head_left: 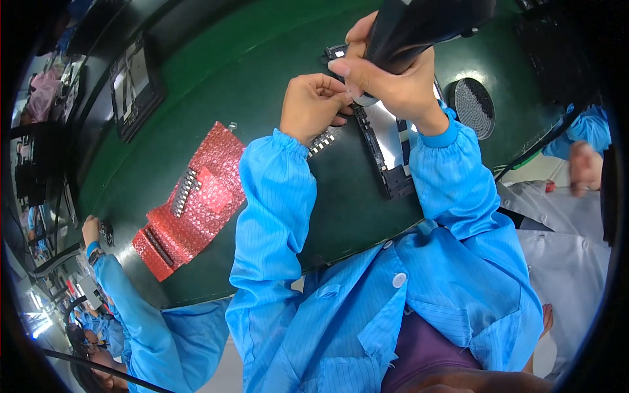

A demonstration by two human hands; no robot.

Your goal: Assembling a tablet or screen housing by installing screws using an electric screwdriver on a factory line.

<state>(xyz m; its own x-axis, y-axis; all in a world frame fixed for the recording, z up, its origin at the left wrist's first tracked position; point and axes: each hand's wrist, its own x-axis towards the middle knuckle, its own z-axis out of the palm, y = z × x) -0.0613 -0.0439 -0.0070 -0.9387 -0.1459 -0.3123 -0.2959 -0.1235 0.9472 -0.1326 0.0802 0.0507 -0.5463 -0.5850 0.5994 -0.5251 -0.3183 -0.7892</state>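
Note:
My right hand is wrapped round a black handheld tool with a pale, round metal nozzle, which looks like a heat gun. Its nozzle points down at the edge of a black-framed device with a white panel, lying on the green table. Close to that nozzle, my left hand has thumb and fingers pinched together at the device's left edge. What they grip is too small to make out. A strip of small black-and-white parts lies on the table, partly hidden under my left hand.
Red bubble wrap bears another strip of small parts. A second black-framed device lies far left. Right of my work is a round black meshed piece. One co-worker's hand rests at the left; another's shows at the right.

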